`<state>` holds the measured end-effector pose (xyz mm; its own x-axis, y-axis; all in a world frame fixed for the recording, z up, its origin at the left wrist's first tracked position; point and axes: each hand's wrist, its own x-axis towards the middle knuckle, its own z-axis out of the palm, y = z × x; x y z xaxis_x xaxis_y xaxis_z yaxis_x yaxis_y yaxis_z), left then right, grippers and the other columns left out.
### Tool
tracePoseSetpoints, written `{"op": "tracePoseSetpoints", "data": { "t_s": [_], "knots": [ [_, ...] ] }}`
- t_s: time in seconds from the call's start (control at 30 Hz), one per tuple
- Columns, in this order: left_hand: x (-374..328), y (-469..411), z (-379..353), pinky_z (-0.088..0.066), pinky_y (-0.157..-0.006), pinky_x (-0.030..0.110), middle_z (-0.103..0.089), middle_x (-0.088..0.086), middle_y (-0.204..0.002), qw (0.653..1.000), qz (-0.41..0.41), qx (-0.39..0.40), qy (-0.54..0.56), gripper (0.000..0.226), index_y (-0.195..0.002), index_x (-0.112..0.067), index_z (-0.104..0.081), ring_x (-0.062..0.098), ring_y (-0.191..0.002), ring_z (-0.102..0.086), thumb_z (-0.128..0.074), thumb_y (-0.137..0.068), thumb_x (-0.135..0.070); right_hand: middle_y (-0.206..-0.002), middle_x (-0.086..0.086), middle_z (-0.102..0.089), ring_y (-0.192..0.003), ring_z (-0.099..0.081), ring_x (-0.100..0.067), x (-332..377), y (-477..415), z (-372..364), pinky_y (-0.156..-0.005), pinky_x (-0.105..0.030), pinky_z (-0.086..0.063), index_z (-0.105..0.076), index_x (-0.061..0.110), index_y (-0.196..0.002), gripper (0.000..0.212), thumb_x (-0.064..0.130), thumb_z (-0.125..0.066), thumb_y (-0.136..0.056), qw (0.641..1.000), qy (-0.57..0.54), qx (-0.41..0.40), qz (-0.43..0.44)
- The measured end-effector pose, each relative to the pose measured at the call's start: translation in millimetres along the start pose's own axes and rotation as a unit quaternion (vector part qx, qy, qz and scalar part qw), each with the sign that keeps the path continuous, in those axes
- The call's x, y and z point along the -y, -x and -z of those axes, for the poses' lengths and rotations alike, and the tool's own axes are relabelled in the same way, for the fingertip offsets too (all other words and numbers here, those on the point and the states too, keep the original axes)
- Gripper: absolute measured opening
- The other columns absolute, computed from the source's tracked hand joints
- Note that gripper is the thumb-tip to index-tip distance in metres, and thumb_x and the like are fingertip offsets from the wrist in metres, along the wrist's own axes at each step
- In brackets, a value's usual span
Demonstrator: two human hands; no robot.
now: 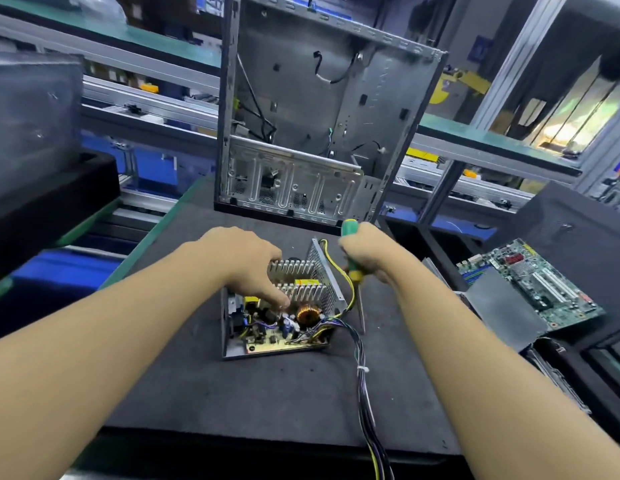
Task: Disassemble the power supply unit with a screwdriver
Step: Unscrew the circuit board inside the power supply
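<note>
I have the power supply unit (280, 327) near the middle of the dark worktop (232, 393), just in front of the stripped computer case (319, 116) that stands at the far edge. Its cover is off. The circuit board (284, 342), the finned heatsinks (301, 268) and a copper coil (308, 314) lie open in the metal shell. The cable bundle (364, 375) runs out of its right side toward the near edge. My left hand (242, 261) is draped over the heatsinks with its fingers bent down and one digit reaching to the board beside the coil. I cannot tell whether it pinches anything or only steadies the unit. My right hand (367, 252) is wrapped in a fist round the green and yellow handle of the screwdriver (351, 268). The shaft points down outside the shell, just to the right of the perforated wall, and the tip is close to the worktop. A motherboard (530, 282) rests off the right edge. I judge the job is past the cover and onto freeing the board. Next I need to bring the tip inside the shell and seat it squarely on a board screw. I cannot pick out any screw from here. The left hand should hold the shell steady, and the wires must stay out of the blade's way.
</note>
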<state>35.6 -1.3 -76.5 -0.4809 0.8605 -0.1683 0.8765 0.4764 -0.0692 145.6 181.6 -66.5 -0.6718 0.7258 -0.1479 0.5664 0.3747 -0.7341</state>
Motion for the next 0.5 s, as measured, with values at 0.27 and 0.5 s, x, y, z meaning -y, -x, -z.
{"op": "tracePoseSetpoints", "data": {
  "t_s": [0.27, 0.5],
  "knots": [
    [-20, 17, -2, -0.049, -0.085, 0.040, -0.060, -0.001, -0.099, 0.980, 0.198, -0.003, 0.028, 0.083, -0.116, -0.028, -0.061, 0.030, -0.092, -0.061, -0.049, -0.061, -0.089, -0.063, 0.000, -0.050, -0.047, -0.041, -0.018, 61, 44, 20, -0.049, -0.028, -0.038, -0.053, 0.022, -0.084, 0.025, 0.043, -0.066, -0.081, 0.931, -0.297, 0.003, 0.211],
    [-23, 9, 11, 0.000, -0.113, 0.069, -0.047, 0.002, -0.152, 0.971, 0.221, 0.074, -0.059, 0.115, -0.153, -0.025, -0.031, 0.035, -0.145, -0.035, -0.022, -0.066, -0.099, -0.058, -0.002, -0.048, -0.042, -0.036, -0.016, 53, 77, -26, -0.042, -0.021, -0.032, -0.046, 0.018, -0.062, 0.029, 0.015, -0.057, -0.089, 0.839, -0.456, 0.106, 0.277]
  ]
}}
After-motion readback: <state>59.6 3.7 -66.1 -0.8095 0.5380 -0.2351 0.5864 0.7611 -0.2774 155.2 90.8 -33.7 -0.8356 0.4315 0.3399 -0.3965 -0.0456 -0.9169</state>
